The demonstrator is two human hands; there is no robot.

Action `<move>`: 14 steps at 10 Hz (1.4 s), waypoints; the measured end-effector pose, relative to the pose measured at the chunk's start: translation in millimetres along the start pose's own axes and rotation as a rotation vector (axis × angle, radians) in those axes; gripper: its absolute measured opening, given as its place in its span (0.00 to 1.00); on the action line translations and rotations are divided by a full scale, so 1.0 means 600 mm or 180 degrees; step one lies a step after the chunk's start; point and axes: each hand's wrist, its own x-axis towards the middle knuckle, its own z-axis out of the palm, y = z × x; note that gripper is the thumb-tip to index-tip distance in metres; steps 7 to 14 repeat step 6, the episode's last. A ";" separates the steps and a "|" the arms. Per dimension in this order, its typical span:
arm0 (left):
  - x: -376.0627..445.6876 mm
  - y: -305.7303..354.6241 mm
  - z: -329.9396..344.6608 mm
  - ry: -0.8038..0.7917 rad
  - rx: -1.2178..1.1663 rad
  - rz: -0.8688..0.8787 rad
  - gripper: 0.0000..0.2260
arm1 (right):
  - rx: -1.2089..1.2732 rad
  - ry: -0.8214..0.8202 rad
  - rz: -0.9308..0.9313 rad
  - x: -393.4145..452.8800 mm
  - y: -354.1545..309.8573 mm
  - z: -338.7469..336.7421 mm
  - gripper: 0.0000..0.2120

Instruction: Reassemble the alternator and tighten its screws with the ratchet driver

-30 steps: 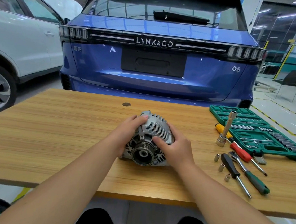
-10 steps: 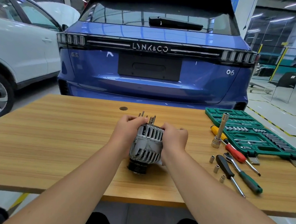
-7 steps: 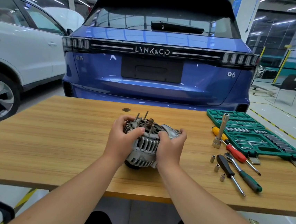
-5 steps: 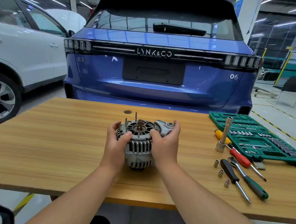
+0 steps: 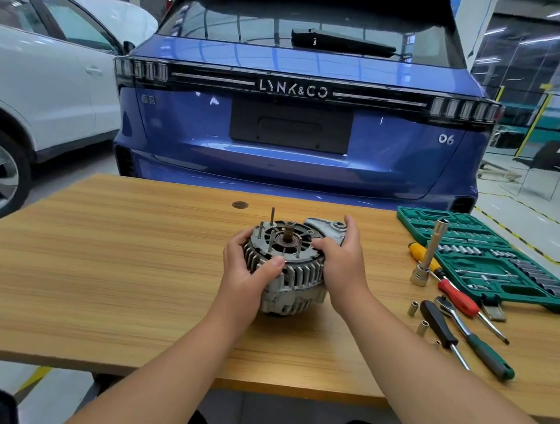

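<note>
The grey finned alternator (image 5: 294, 276) stands on the wooden table (image 5: 96, 262) with its shaft and several thin studs pointing up. My left hand (image 5: 249, 270) grips its left side, thumb lying on the top rim. My right hand (image 5: 342, 259) grips the right side at the mounting ear. The ratchet driver (image 5: 465, 329), with a green handle, lies on the table to the right, apart from both hands. An extension bar with a socket (image 5: 428, 257) stands upright near it.
A green socket case (image 5: 492, 263) lies open at the table's right. Beside it lie red (image 5: 458, 297) and black (image 5: 438, 326) screwdrivers and three loose sockets (image 5: 413, 308). A blue car (image 5: 302, 111) stands behind the table and a white car (image 5: 27, 85) at left.
The alternator was turned over from lying pulley-toward-me to standing with its shaft and studs up. Both hands kept hold of it and set it down on the table.
</note>
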 end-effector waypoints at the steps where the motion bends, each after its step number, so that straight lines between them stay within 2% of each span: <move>1: 0.006 0.002 -0.009 -0.0192 -0.0109 -0.0100 0.31 | 0.0081 0.0045 0.0073 -0.008 0.002 0.000 0.39; 4: 0.004 0.008 -0.012 -0.0239 -0.0084 -0.0170 0.30 | -0.0350 -0.0048 -0.0047 -0.008 0.002 -0.014 0.39; 5: 0.001 0.028 -0.017 -0.0355 -0.0054 -0.0239 0.34 | -0.0514 -0.0216 0.0106 -0.022 -0.011 -0.033 0.37; 6: -0.031 0.018 -0.037 0.0303 -0.0315 -0.0189 0.39 | -0.0170 -0.0016 0.0280 -0.025 -0.036 -0.085 0.26; 14: -0.031 0.018 -0.037 0.0303 -0.0315 -0.0189 0.39 | -0.0170 -0.0016 0.0280 -0.025 -0.036 -0.085 0.26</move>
